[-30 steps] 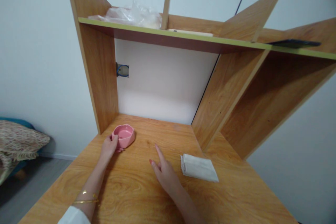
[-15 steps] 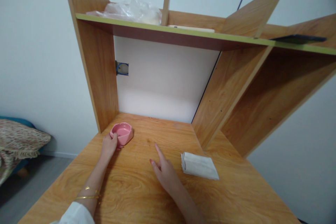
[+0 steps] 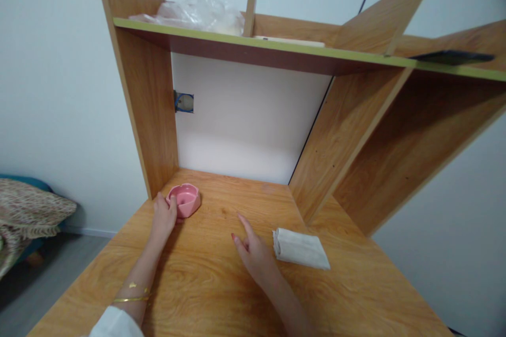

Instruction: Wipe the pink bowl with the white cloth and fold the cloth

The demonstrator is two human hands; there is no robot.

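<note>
A pink, many-sided ashtray [image 3: 190, 206] rests on the wooden desk [image 3: 205, 284] near its far left corner. My left hand [image 3: 164, 217] is at the ashtray's left side, fingers stretched out and apart, the thumb close to or touching the rim. Whether the thumb still touches it, I cannot tell. Over the middle of the desk, my right hand [image 3: 256, 255] holds nothing, its index finger and thumb spread and the other fingers curled. Right of that hand lies a folded pale grey cloth [image 3: 302, 248].
Wooden side panels [image 3: 148, 116] and a slanting divider [image 3: 351, 131] rise from the desk. Above runs a shelf [image 3: 292, 58] with a clear plastic bag [image 3: 201, 15] and a dark flat object [image 3: 453, 57]. Left, below desk height, is a patterned cloth [image 3: 31, 210].
My left fingers have spread and the thumb has drawn back from inside the ashtray to its rim. The ashtray stays in place. My right hand has shifted slightly right.
</note>
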